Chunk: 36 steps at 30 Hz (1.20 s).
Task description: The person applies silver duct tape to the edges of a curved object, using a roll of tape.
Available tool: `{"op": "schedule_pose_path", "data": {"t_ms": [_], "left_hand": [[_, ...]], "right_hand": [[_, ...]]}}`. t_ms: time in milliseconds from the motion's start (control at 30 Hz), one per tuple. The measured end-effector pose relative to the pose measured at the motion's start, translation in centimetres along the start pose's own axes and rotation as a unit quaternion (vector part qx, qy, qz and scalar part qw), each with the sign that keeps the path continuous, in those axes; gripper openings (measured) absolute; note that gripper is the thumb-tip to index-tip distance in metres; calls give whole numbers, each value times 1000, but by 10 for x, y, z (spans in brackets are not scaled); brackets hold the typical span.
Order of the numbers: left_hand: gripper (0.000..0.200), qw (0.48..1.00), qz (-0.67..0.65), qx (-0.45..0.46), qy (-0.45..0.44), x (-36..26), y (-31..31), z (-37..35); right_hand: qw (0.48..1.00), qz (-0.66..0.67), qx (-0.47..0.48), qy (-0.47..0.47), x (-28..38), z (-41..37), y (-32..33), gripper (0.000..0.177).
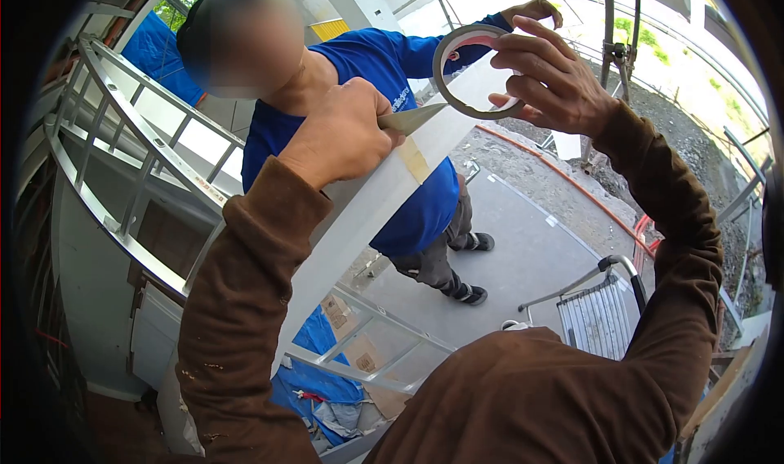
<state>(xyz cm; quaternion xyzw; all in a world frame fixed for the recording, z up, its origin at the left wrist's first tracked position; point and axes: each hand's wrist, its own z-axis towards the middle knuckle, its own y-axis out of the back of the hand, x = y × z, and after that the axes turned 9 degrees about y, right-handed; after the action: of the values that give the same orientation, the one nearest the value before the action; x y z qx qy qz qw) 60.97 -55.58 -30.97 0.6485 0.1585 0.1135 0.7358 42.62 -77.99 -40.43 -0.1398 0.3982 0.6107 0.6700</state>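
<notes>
My right hand [555,76] grips a roll of tape [442,60] by its edge, fingers through and around the ring. Its core looks pinkish inside. My left hand [347,133] is closed in a fist on a tapering beige strip [412,121], which looks like the tape's free end and points toward the roll. Both hands are raised over a long white beam [343,256] that slants across the view. A tan patch of tape [415,162] lies across the beam just below the strip.
A co-worker in a blue shirt [420,219] stands behind the beam, one arm stretched toward the right. Aluminium ladders [155,166] curve along the left. Below are a stepladder [594,317], a blue tarp [318,333] and an orange hose [563,182].
</notes>
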Motion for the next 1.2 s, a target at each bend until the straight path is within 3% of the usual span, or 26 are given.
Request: {"op": "schedule_pose_path", "data": {"t_ms": [133, 267, 333, 500, 533, 633, 667, 733, 833, 900, 933, 967, 1000, 1033, 1067, 1100, 1133, 1200], "left_hand": [[24, 999, 1, -29, -22, -12, 4, -12], [23, 1000, -19, 2, -10, -7, 6, -9], [23, 1000, -5, 10, -9, -8, 7, -7], [22, 997, 36, -33, -58, -1, 7, -4], [22, 997, 37, -32, -59, 1, 9, -3], [20, 999, 38, 22, -12, -5, 23, 1], [19, 997, 45, 55, 13, -9, 31, 3], [19, 994, 52, 89, 38, -8, 35, 3], [20, 999, 35, 15, 18, -2, 29, 0], [20, 995, 52, -45, -69, 12, 29, -2], [20, 995, 50, -39, -70, 15, 33, 0], [19, 999, 40, 25, -26, 18, 37, 4], [18, 996, 31, 85, 19, 19, 40, 7], [22, 995, 9, 100, 20, 20, 41, 6], [22, 995, 9, 102, 17, 22, 42, 5], [22, 994, 1, 109, 23, 24, 42, 4], [22, 993, -8, 113, 29, 26, 44, 2], [22, 995, -2, 96, 23, 27, 46, 5]], "right_hand": [[999, 3, 5, 44, -13, -3, 15, 46], [999, 24, -6, 38, -20, 0, 13, 52], [981, 166, -74, -67, -17, 22, 16, 57], [940, 324, -32, -100, -7, 25, 22, 69], [940, 324, -33, -101, -9, 22, 23, 69], [983, 144, 95, -58, -37, 0, 27, 69], [987, 104, 87, -83, -42, -14, 20, 63], [989, 111, 73, -65, -50, -27, 13, 67], [978, 151, 87, -110, -56, -14, 34, 60], [966, 190, 82, -155, -44, -7, 48, 59], [950, 226, 77, -200, -38, -3, 55, 59], [932, 310, 54, -181, -40, 10, 60, 64], [931, 311, 58, -183, -43, 12, 67, 64], [923, 313, 126, -185, -45, 14, 73, 66], [911, 314, 192, -186, -45, 13, 76, 67], [947, 202, 159, -192, -42, 0, 72, 68], [915, 222, 231, -245, -60, -27, 65, 75], [954, 130, 181, -200, -64, -56, 52, 79]]}}
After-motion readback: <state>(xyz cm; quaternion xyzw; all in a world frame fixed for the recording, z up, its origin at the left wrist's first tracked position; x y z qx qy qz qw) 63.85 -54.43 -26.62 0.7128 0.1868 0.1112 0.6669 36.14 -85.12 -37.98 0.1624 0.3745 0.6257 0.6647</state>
